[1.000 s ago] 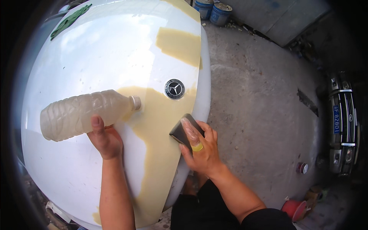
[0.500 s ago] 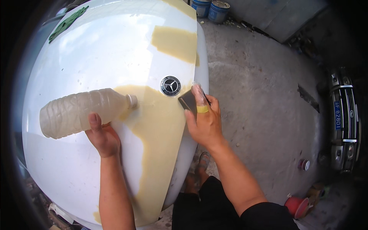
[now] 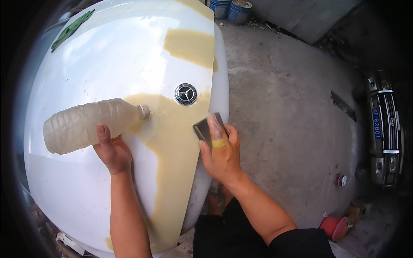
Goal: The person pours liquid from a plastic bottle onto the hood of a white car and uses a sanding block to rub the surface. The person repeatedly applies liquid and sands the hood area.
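A cloudy plastic bottle (image 3: 79, 125) lies across my left hand (image 3: 112, 152), whose thumb presses its side; the neck points right, over a tan filler patch (image 3: 172, 142) on the white car hood (image 3: 86, 189). A thin trickle seems to leave the bottle's mouth. In my right hand (image 3: 223, 157) is a dark sanding block (image 3: 205, 126), held flat near the hood's right edge, below the round emblem (image 3: 186, 94). Clear film and a yellow band wrap one finger of that hand.
Another tan patch (image 3: 189, 46) is farther up the hood. A green glove-like cloth (image 3: 72, 31) rests at the far left. Blue buckets (image 3: 238, 12) stand beyond, a red basin (image 3: 333, 228) sits at lower right, and a car front (image 3: 383, 129) lies at far right.
My right hand has slid the sanding block down along the hood's edge, away from the emblem. The left hand still holds the bottle in nearly the same place; the view has shifted slightly.
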Demonstrator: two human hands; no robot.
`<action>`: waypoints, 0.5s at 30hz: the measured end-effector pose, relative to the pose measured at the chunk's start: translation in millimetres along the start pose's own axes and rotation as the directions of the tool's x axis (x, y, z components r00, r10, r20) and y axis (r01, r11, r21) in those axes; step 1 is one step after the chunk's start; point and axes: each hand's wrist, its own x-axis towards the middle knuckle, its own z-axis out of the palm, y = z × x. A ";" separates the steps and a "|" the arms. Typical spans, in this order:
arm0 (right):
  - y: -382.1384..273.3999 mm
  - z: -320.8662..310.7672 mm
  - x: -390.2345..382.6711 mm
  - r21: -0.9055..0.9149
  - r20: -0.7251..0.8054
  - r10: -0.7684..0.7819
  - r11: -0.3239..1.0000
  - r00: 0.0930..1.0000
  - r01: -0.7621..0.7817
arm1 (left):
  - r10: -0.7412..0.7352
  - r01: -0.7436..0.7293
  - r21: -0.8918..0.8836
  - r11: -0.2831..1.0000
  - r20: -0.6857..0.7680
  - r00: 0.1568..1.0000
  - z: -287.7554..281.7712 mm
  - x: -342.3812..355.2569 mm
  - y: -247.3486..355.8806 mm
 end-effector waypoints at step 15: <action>-25.4 0.7 -35.9 0.100 -0.020 -0.064 0.993 0.998 0.065 | 0.008 -0.008 -0.017 1.000 0.000 1.000 -1.8 8.9 2.3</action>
